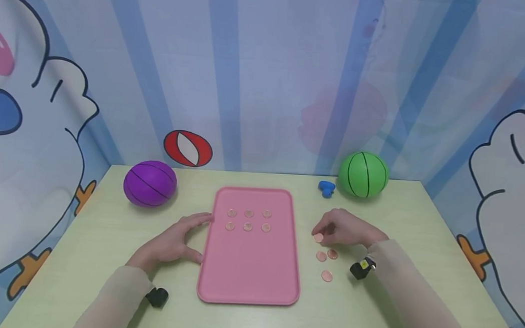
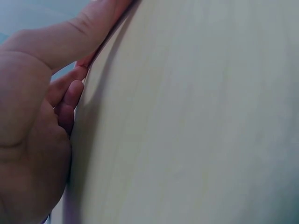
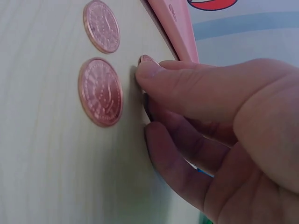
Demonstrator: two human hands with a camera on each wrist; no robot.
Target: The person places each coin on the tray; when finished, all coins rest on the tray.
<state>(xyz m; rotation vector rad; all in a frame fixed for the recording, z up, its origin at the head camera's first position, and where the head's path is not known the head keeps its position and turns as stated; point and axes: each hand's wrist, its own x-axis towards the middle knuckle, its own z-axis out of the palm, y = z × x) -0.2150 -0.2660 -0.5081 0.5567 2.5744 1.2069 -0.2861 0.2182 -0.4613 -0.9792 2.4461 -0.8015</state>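
Observation:
On the pink tray (image 1: 249,263) lie several copper coins (image 1: 247,227) in two rows near its far half. My left hand (image 1: 172,241) spans the tray's left side, fingertips and thumb tip right at the rim. Thumb and fingers of my right hand (image 1: 342,228) pinch a copper coin (image 1: 318,238) just right of the tray, low over the table. In the right wrist view the thumb covers most of that coin. Three loose coins lie nearby, one of them a coin (image 1: 326,276) closer to me than the others.
A purple ball (image 1: 150,183) stands at the back left of the pale wooden table (image 1: 177,309). At the back right are a green ball (image 1: 363,174) and a small blue object (image 1: 326,189). A striped cartoon curtain (image 1: 267,84) rises behind the table.

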